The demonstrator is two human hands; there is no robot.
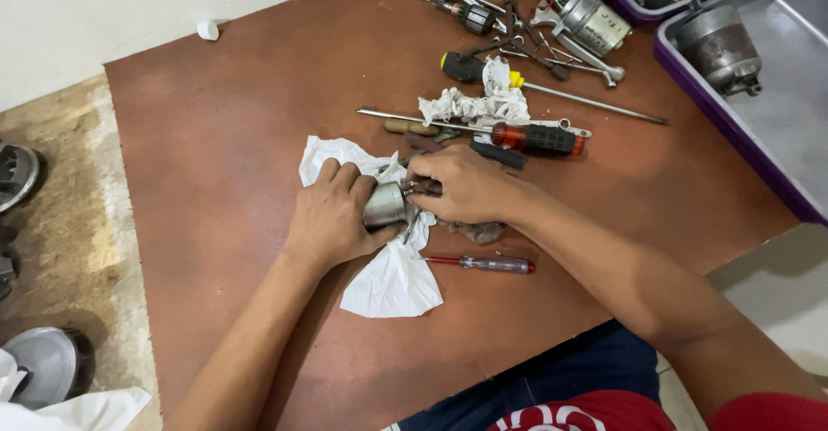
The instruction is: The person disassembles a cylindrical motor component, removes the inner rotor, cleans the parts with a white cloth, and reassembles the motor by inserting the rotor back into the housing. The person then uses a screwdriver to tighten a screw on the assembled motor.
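Left hand (332,215) is wrapped around a small shiny metal cylinder (385,205), fingers curled over the top, thumb under it. Part sits at board centre, lying on its side, open end toward 3 o'clock.

Right hand (466,185) comes in from 3 o'clock, fingers pressed together and bent down onto a dark tool (423,187) at the cylinder's mouth. Can't tell how the tip sits; my fingers hide it.

White cloth (392,280) is under both hands, spread from 11 to 6 o'clock of the cylinder, touching it. All of it sits on a brown board (216,138).

Around it:
- Thin red-handled tester screwdriver (483,264) at 4 o'clock, just beside the cloth, lying flat.
- Red-and-black handled screwdriver (536,140) at 1 o'clock, near my right knuckles.
- Crumpled white rag (483,103) at 12–1 o'clock, over a long thin rod (595,102).
- Pile of spanners (483,4) and a round metal part (595,21) further out at 1 o'clock, well apart.
- Purple-rimmed metal tray (759,151) at 2 o'clock off the board edge, with a grey cylindrical housing (720,47) in it.
- Small white cap (208,30) at 10 o'clock, just off the board's far corner.
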